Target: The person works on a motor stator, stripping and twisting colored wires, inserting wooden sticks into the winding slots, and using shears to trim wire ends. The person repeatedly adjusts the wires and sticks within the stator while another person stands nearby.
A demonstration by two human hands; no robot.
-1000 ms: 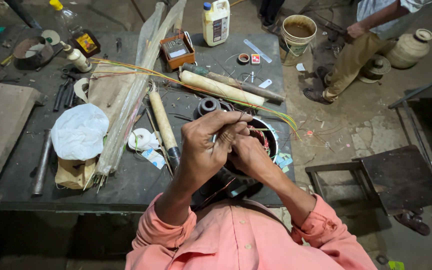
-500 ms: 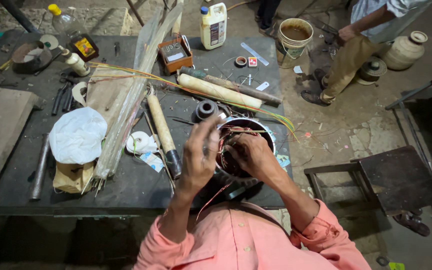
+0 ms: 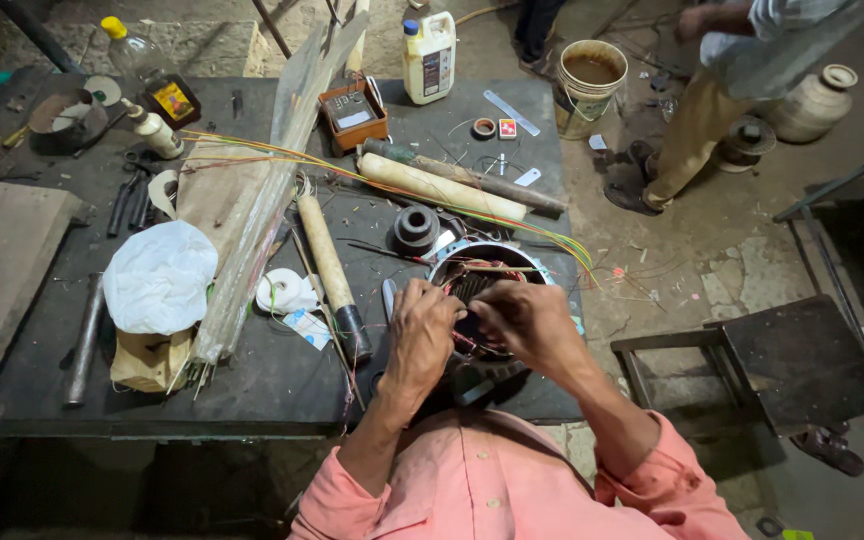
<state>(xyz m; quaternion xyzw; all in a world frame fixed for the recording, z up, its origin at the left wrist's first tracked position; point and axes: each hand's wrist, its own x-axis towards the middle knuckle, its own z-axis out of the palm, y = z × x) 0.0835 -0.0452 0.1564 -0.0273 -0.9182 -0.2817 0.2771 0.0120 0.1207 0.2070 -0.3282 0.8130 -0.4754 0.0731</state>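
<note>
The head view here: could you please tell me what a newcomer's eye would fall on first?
First, the left hand and right hand, both fingering the copper windings inside the round motor stator at the dark workbench's near edge. Next, the bundle of clear strips lying lengthwise over the bench, and the white bag left of it.

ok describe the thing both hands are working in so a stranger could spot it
On the dark workbench, look at the near right corner. Both the left hand and right hand reach into a round metal motor housing, alone there in holding copper-coloured wire windings.
</note>
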